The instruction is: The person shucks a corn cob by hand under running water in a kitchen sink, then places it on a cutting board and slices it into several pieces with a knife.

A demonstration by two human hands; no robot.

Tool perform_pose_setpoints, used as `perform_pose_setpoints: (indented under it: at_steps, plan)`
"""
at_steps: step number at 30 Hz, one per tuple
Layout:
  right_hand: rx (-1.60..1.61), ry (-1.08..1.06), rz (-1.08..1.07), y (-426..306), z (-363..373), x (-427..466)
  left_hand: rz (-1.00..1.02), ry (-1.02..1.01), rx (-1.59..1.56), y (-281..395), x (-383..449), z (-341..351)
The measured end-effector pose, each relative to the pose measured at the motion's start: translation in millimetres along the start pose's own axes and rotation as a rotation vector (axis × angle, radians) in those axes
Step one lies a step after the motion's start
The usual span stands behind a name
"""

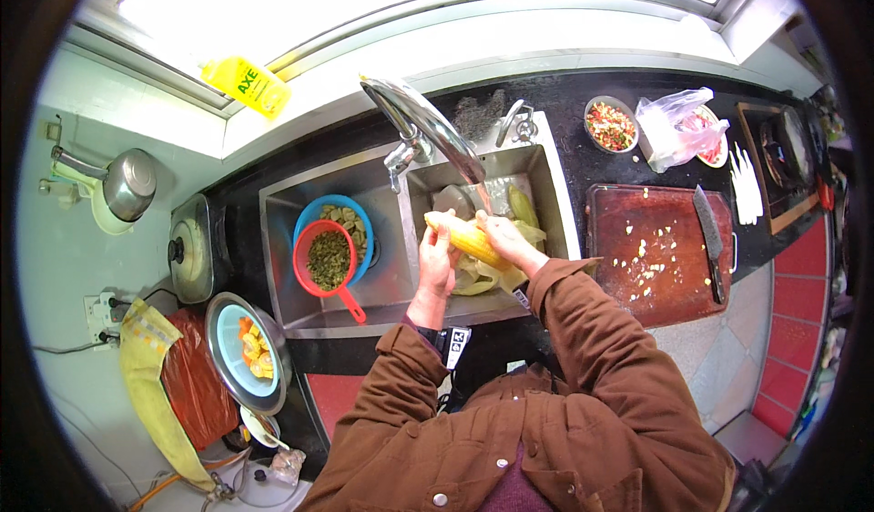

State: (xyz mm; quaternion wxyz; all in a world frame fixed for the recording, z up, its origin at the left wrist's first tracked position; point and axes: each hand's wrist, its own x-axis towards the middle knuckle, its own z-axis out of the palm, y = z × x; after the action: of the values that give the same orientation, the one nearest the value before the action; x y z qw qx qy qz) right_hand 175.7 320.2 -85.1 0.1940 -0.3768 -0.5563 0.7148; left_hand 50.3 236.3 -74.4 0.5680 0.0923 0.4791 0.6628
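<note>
An ear of yellow corn (472, 240) is held between my two hands over the right sink basin, just below the chrome faucet (437, 123). My left hand (438, 256) grips its tip end from the left side. On the right, my right hand (506, 237) is closed round its upper side near the middle, hiding part of the kernels. Under and beyond the hands, pale green corn husks (474, 283) lie in the steel basin (556, 218). Another green, husk-like piece (522, 205) rests at the basin's right wall.
Red strainer (358, 256) and blue basket (372, 232) stand in the left basin. A wooden cutting board (614, 307) at the right bears a cleaver (708, 225) and chopped bits. A steel bowl (276, 392) with cut corn sits at the left; a bowl of chopped peppers (611, 124) stands behind the board.
</note>
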Motion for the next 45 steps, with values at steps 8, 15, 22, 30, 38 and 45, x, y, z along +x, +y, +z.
perform_pose_setpoints:
  at_steps: [8, 15, 22, 30, 38, 45]
  plan:
    - [0.067, -0.238, 0.054, -16, -9, -4, -0.028, -0.057, 0.063, 7, 3, -3]
    - [-0.441, 0.047, -0.292, -12, 11, -11, -0.073, 0.091, 0.011, 3, 6, 1]
    - [-0.407, 0.104, -0.189, 6, 3, -6, -0.072, 0.159, 0.057, -7, 0, 5]
    - [0.069, -0.181, -0.049, -6, -10, -14, -0.045, 0.118, 0.039, 4, 5, -1]
    - [0.075, -0.228, 0.027, -6, -18, -9, -0.032, 0.041, 0.023, 9, -2, -3]
    - [-0.157, 0.333, 0.011, 16, -26, -6, 0.156, -0.132, 0.055, 16, -7, 0]
